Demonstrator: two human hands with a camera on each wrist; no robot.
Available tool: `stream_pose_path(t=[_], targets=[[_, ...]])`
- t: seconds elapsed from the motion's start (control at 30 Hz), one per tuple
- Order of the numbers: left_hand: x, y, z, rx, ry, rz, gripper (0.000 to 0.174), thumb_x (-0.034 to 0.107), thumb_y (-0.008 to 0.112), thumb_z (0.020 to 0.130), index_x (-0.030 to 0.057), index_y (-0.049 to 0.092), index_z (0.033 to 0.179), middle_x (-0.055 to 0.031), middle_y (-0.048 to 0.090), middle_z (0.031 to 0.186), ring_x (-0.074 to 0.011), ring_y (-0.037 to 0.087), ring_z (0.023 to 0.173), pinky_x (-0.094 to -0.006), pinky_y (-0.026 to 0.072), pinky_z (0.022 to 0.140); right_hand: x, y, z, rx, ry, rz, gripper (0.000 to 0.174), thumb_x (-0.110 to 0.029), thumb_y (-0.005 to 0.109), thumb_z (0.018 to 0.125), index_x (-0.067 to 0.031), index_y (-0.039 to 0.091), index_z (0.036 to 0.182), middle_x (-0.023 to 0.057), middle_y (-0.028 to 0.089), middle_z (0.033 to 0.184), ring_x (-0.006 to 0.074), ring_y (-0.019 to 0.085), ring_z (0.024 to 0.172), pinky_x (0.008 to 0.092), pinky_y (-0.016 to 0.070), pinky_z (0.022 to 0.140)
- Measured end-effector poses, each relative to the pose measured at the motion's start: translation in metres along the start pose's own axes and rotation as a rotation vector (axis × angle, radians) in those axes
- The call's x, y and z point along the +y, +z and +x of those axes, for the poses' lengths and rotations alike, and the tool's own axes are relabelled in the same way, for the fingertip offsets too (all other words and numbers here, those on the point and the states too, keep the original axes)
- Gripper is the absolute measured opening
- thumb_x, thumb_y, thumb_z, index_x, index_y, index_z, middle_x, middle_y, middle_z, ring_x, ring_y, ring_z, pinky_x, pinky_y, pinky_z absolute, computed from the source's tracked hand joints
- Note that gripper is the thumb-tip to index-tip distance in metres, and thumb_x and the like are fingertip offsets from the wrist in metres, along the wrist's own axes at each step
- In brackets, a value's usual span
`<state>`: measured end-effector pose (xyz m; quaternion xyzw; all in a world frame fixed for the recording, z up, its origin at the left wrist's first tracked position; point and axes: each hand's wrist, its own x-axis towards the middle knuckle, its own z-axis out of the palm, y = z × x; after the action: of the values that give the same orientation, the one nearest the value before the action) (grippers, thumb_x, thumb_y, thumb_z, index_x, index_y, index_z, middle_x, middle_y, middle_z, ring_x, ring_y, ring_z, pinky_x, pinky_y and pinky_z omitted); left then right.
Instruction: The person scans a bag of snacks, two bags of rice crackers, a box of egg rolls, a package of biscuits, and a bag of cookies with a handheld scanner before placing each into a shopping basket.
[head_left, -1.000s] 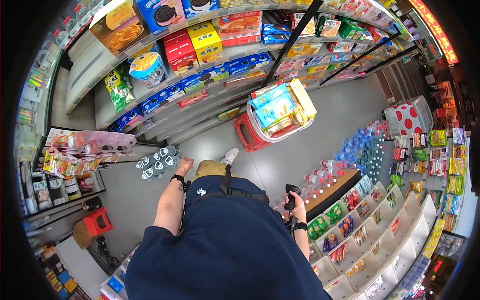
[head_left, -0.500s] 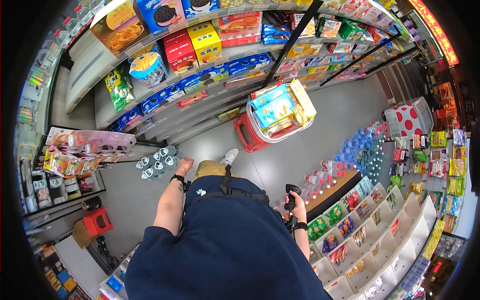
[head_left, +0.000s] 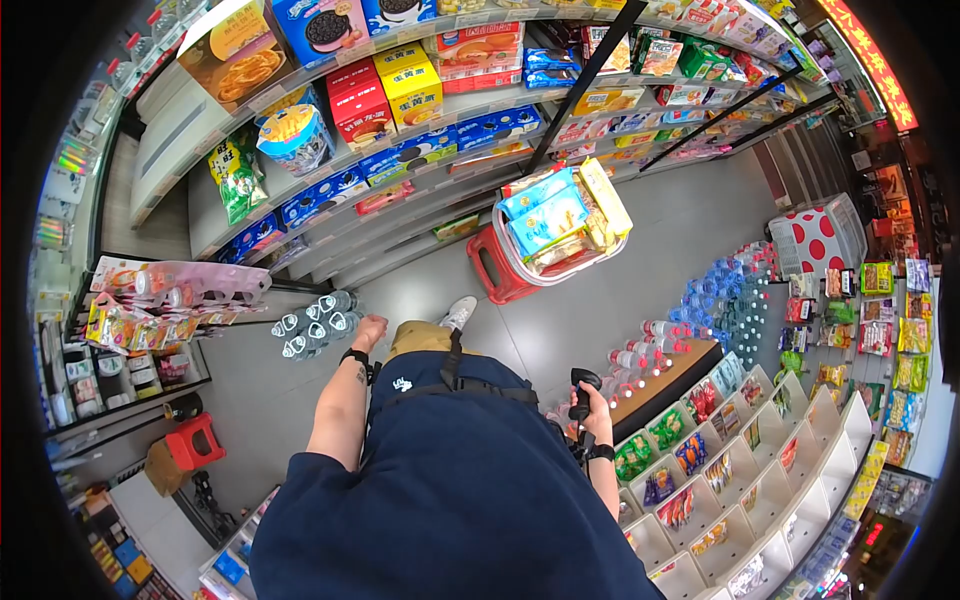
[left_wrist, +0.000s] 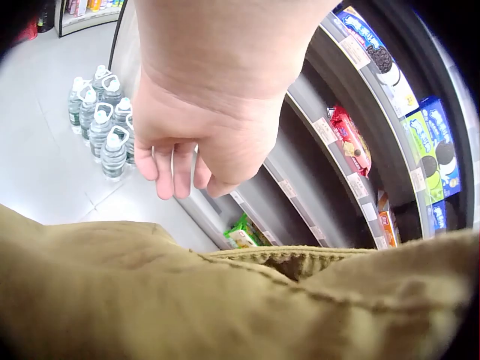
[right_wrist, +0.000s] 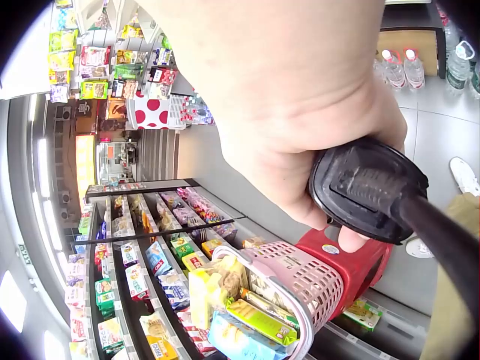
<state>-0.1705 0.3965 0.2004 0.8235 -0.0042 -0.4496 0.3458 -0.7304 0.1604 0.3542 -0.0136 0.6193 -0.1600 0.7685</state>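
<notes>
I stand in a shop aisle facing snack shelves (head_left: 420,110). My left hand (head_left: 368,330) (left_wrist: 191,142) hangs at my side with loosely bent fingers and holds nothing; a pack of water bottles (head_left: 315,322) (left_wrist: 101,116) stands on the floor just beyond it. My right hand (head_left: 592,408) (right_wrist: 300,127) grips a black handheld scanner (head_left: 581,392) (right_wrist: 367,187) at hip height. A pink and red shopping basket (head_left: 545,235) (right_wrist: 292,289) full of snack packets stands on the floor ahead of my white shoe (head_left: 460,312).
Water bottles (head_left: 725,295) are stacked on the floor to the right, beside a low wooden platform (head_left: 665,380). White bins of sweets (head_left: 760,480) line the right side. A red stool (head_left: 195,442) sits at the lower left. Grey floor lies between the shelves.
</notes>
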Motion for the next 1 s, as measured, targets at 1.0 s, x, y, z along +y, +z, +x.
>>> stream_pose_path(t=[1.0], targets=[[-0.030,-0.003,-0.093,-0.107,0.256,0.712,0.041,0.034,0.066,0.083,0.0084,0.071,0.115,-0.0192,0.074,0.108,-0.0367,0.069,0.109,-0.0430,0.0526,0.097,0.025,-0.082,0.005,-0.003,0.060,-0.204,0.023,-0.027,0.072,0.092,-0.0059,0.064,0.091,0.0031,0.063,0.070,0.0145,0.058,0.054,0.0275,0.0503,0.050]])
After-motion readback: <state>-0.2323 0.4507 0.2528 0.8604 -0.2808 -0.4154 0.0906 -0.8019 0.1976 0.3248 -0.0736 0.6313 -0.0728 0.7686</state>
